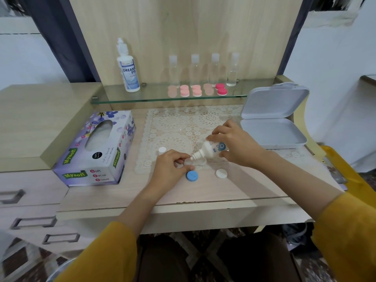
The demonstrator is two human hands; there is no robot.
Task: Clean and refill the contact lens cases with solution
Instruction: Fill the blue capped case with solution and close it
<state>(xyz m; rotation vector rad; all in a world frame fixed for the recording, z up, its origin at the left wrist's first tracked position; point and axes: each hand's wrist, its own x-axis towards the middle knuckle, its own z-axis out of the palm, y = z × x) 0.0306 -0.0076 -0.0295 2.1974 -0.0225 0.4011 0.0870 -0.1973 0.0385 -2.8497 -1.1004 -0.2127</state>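
Tissue box (95, 149) left of mat (183, 127); open case (272, 117) right.

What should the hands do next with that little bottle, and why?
Probably a gentle squeeze of the little bottle: the right hand holds it tipped, nozzle down at the open lens case that the left hand steadies, and the blue cap and white cap lie off beside it.

Small white solution bottle (211, 150) tilted, nozzle down at clear lens case (196, 162); blue cap (192, 176) & white cap (220, 173) off, lying flat just in front.
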